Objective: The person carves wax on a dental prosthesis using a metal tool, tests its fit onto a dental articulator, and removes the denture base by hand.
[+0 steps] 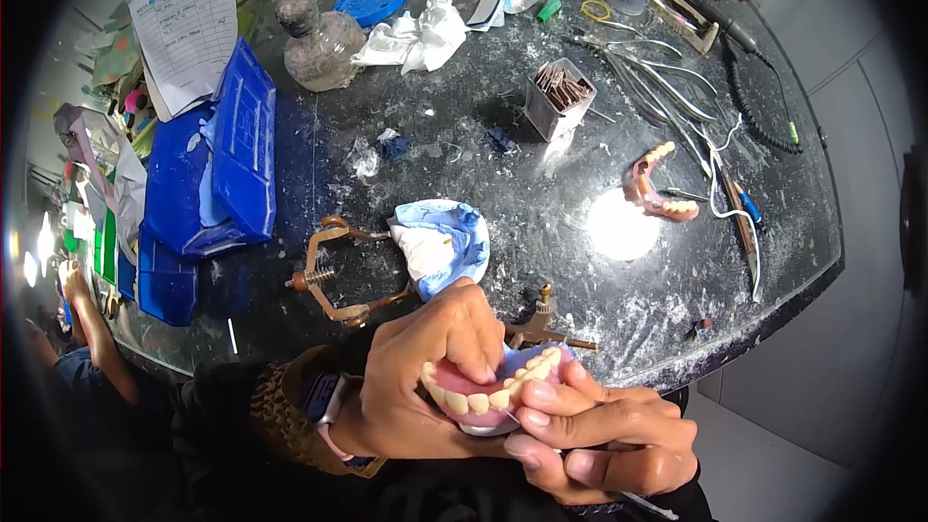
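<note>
In front of me, my left hand (425, 367) is closed around an upper denture (474, 401) with pink gum and cream teeth, its fingers reaching inside the arch. The denture appears to sit on a blue and white plaster model, mostly covered by my hands. My right hand (609, 435) pinches a slim metal dental instrument (650, 506); its fine tip meets the pink gum below the teeth, and most of its shaft is hidden. Just beyond my hands lies a brass articulator frame (333, 271) with a blue and white plaster model (454, 244). Another brass articulator part (544, 314) shows behind the denture.
A horseshoe-shaped denture (657, 184) lies under the bright light spot. Pliers (667, 77) and a knife (749, 251) are at right. A clear box of brownish pins (561, 97), a glass bottle (319, 43) and blue bins (213, 174) stand farther back. A person's arm (97, 329) shows far left.
</note>
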Available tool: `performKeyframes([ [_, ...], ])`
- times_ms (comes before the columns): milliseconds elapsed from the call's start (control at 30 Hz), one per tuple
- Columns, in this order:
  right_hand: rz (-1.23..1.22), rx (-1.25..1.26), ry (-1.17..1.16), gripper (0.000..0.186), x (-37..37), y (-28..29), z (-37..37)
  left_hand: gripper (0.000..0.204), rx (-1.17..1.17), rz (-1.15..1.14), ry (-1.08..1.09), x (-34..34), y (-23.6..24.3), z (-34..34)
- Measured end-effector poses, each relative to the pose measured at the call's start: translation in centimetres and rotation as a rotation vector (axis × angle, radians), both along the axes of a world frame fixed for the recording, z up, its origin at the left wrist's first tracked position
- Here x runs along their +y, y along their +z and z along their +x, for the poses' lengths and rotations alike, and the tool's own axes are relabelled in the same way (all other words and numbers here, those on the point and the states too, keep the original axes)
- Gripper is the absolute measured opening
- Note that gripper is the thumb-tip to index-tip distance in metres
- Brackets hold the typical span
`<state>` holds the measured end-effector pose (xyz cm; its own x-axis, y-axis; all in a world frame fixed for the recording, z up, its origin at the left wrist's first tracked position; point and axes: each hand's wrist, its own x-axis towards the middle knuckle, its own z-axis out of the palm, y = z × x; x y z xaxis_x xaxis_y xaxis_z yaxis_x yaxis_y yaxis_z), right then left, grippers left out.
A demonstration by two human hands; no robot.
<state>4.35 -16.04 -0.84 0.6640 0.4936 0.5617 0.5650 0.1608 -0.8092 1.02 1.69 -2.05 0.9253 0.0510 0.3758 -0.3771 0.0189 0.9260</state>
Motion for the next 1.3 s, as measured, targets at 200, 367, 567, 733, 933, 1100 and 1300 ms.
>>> performKeyframes([
  [200, 0.011, -0.037, -0.051, 0.039, 0.4, -0.2, -0.6, 0.04, 0.02, 0.093, -0.007, 0.1, 0.3, -0.3],
  [367, -0.009, -0.109, -0.104, 0.036, 1.1, 0.1, -0.5, 0.037, 0.005, 0.137, 0.031, 0.2, 0.0, -0.5],
  [567, 0.05, 0.001, -0.054, 0.029, 1.7, 1.5, -0.5, 0.04, -0.007, 0.081, 0.097, -0.1, -0.3, -0.9],
  [733, 0.103, -0.201, -0.058, 0.029, 1.2, 0.6, 0.0, 0.04, -0.029, 0.11, 0.098, -0.7, -0.1, -0.7],
  [933, 0.194, -0.283, -0.078, 0.032, 1.7, -0.3, 0.3, 0.04, -0.031, 0.12, 0.144, -0.7, -0.2, -1.0],
  [1100, 0.18, -0.102, -0.015, 0.035, 1.5, 0.5, 0.3, 0.03, -0.007, 0.173, 0.201, -1.3, 0.5, -1.0],
  [1300, 0.167, -0.006, 0.049, 0.037, 1.2, 0.5, 0.5, 0.04, 0.007, 0.136, 0.225, -1.3, -0.2, -1.4],
])
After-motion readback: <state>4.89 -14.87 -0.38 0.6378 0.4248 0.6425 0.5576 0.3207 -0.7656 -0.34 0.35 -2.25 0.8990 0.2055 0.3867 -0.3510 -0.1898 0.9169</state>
